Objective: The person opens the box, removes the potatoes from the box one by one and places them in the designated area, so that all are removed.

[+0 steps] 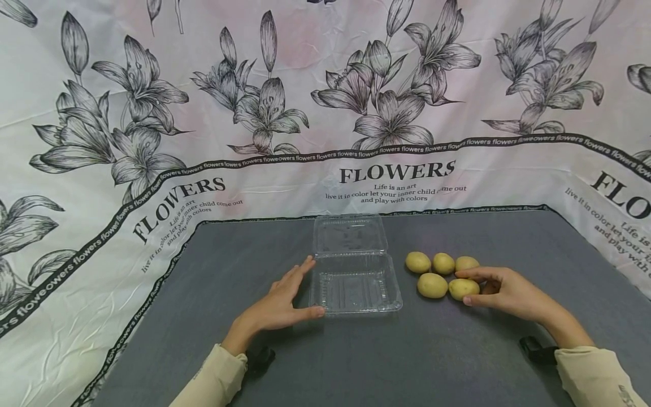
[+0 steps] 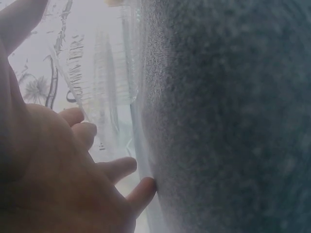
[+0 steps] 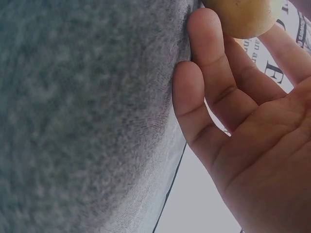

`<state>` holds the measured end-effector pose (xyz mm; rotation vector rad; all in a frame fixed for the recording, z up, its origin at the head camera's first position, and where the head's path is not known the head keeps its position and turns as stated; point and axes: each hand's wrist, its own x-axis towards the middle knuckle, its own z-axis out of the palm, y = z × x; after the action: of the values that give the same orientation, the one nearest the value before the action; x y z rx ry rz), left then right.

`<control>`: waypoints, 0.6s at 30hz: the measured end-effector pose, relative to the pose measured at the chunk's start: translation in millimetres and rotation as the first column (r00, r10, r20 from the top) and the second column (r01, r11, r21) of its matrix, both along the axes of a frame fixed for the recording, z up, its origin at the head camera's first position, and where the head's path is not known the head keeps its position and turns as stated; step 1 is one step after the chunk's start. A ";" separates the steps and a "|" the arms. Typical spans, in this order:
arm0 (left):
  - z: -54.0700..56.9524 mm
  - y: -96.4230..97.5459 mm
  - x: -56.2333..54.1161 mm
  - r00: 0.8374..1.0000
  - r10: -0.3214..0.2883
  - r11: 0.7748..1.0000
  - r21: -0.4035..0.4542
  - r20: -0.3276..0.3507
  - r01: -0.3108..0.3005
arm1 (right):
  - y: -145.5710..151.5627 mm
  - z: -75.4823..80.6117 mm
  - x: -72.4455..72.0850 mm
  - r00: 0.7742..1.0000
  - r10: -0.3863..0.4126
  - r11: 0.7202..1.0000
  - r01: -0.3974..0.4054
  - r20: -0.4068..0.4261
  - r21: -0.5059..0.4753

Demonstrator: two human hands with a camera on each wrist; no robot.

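Observation:
A clear plastic clamshell box [image 1: 356,306] lies with its lid [image 1: 350,234] folded back, away from me. My left hand [image 1: 277,305] is at the box's left side, fingers extended and thumb tip by its near left corner. In the left wrist view, the spread fingers [image 2: 121,169] overlap the clear plastic. Several yellow potatoes [image 1: 432,286] are grouped right of the box. My right hand [image 1: 513,294] pinches the near right potato [image 1: 461,288] between thumb and forefinger. The right wrist view shows this potato [image 3: 245,17] at the top, with the other fingertips low by the table.
A dark grey cloth covers the table [image 1: 376,356]. Behind it and along both sides hangs a white curtain [image 1: 285,186] printed with flowers and lettering. A dark wrist-worn device [image 1: 260,362] sits by the left cuff, another [image 1: 538,350] by the right.

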<state>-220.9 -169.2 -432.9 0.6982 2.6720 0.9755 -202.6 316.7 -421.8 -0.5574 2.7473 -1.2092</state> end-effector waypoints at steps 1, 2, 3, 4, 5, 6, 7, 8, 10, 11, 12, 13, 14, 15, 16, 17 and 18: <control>0.2 0.0 0.0 1.000 0.001 1.000 -0.001 0.001 -0.001 | 0.0 0.3 0.2 1.000 0.003 1.000 -0.003 0.003 -0.002; 0.3 -0.1 -0.1 1.000 -0.001 1.000 -0.001 0.001 0.001 | 0.1 0.4 0.3 1.000 0.003 1.000 -0.003 0.006 0.000; 0.7 -0.1 -0.1 1.000 -0.003 1.000 -0.003 0.001 0.003 | 0.3 0.6 0.4 1.000 0.004 1.000 -0.004 0.010 0.001; 1.0 -0.1 -0.1 1.000 -0.004 1.000 -0.002 0.000 0.004 | 0.3 0.7 0.4 1.000 0.004 1.000 -0.004 0.012 0.001; 1.5 -0.3 0.1 1.000 -0.005 1.000 -0.001 0.002 0.005 | 0.3 0.8 0.4 1.000 0.004 1.000 -0.004 0.012 0.000; 1.7 -0.6 0.3 1.000 -0.006 1.000 0.000 0.003 0.006 | 0.3 1.0 0.5 1.000 0.005 1.000 -0.005 0.012 -0.001; 1.8 -1.0 0.3 1.000 -0.006 1.000 0.001 0.008 0.006 | 0.2 1.2 0.6 1.000 0.005 1.000 -0.005 0.012 -0.002; 1.8 -1.3 0.3 1.000 -0.008 1.000 0.005 0.010 0.008 | 0.2 1.3 0.6 1.000 0.005 1.000 -0.005 0.010 0.000; 1.4 -2.3 0.1 1.000 -0.012 1.000 0.019 0.015 0.012 | 0.0 1.7 0.6 1.000 0.005 1.000 -0.005 0.010 0.000; 0.9 -2.6 -0.3 1.000 -0.013 1.000 0.027 0.012 0.013 | -0.1 1.9 0.7 1.000 0.005 1.000 -0.005 0.011 0.000; 0.6 -2.8 -0.8 1.000 -0.015 0.999 0.040 0.008 0.015 | -0.2 2.0 0.8 1.000 0.005 1.000 -0.005 0.011 0.000; 0.4 -3.1 -1.1 1.000 -0.017 0.998 0.053 0.002 0.017 | -0.3 2.1 0.8 1.000 0.005 1.000 -0.005 0.010 0.000; 0.1 -3.3 -1.5 1.000 -0.019 0.998 0.067 -0.004 0.020 | -0.3 2.2 1.0 1.000 0.006 1.000 -0.006 0.010 -0.001; -0.1 -3.3 -1.8 1.000 -0.020 0.997 0.079 -0.011 0.021 | -0.4 2.2 1.1 1.000 0.008 1.000 -0.008 0.010 -0.004; -0.3 -3.2 -2.1 1.000 -0.020 0.996 0.090 -0.016 0.021 | -0.4 2.1 1.2 1.000 0.009 1.000 -0.009 0.009 -0.006; 0.0 -2.9 -2.1 1.000 -0.020 0.995 0.099 -0.020 0.021 | -0.3 2.1 1.2 1.000 0.010 1.000 -0.010 0.009 -0.007; 0.1 -2.7 -2.2 1.000 -0.021 0.994 0.109 -0.021 0.024 | -0.3 2.0 1.3 1.000 0.011 1.000 -0.011 0.007 -0.008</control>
<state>-223.1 -171.8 -432.9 0.7616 2.6374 1.1213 -201.4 316.4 -419.8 -0.5672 2.7306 -1.2181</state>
